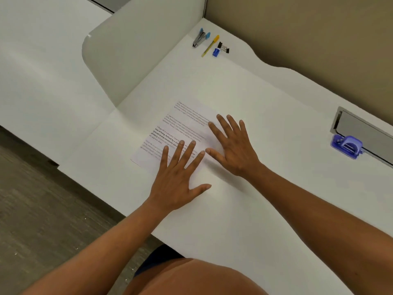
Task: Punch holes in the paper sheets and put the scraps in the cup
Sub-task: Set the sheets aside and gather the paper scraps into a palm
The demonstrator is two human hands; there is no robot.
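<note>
While both palms lie flat: the left hand [177,177] and right hand [236,150] press the paper sheets [180,126] with fingers straight and spread, gripping nothing.
Sheets: mid-tabletop [244,209], long axis running away to the right.
Hole punch [346,146]: well apart to the right, nearer the right hand.
Cup: not in view.
Far corner: stapler [200,38].

Left hand [177,177] and right hand [234,149] lie flat, fingers spread.
</note>
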